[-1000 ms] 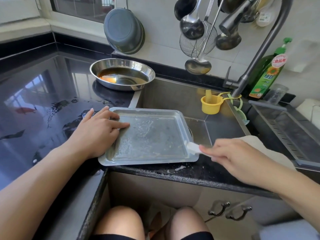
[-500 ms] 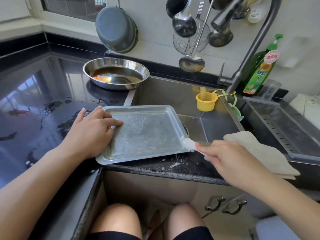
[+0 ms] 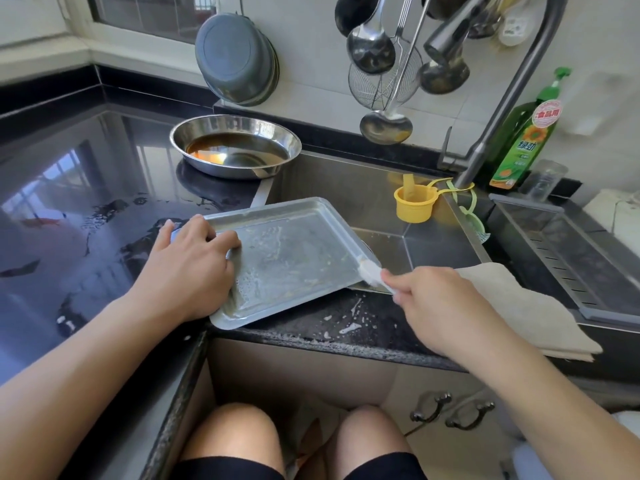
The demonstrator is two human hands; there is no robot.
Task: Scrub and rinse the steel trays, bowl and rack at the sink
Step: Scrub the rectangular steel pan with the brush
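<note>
- Head view, the only one: a rectangular steel tray [image 3: 287, 251] lies flat, partly on the black counter [image 3: 346, 323] at the sink's near-left corner, with its far right part overhanging the sink basin [image 3: 433, 244].
- Left hand [image 3: 187, 268] holds the tray's left rim, fingers curled over the edge and resting on the tray floor.
- Right hand [image 3: 440, 306] pinches the handle of a small white brush [image 3: 370, 271]; its head touches the tray's right edge.
- Tray floor shows suds and yellowish smears, so I judge that scrubbing of this tray is under way, with its rinse not yet done. No water is running from the faucet [image 3: 498, 109].
- A round steel bowl [image 3: 235, 145] sits on the counter beyond the tray, holding brown liquid; it looks unwashed.
- No other tray is in view, and I cannot tell whether the task's rack is; the long dark tray [image 3: 561, 251] right of the sink may be a drainer.
- Judged overall, the task is early: one tray mid-scrub, the bowl and other pieces remaining.
- Flecks of foam lie on the counter just beside the tray's near edge.
</note>
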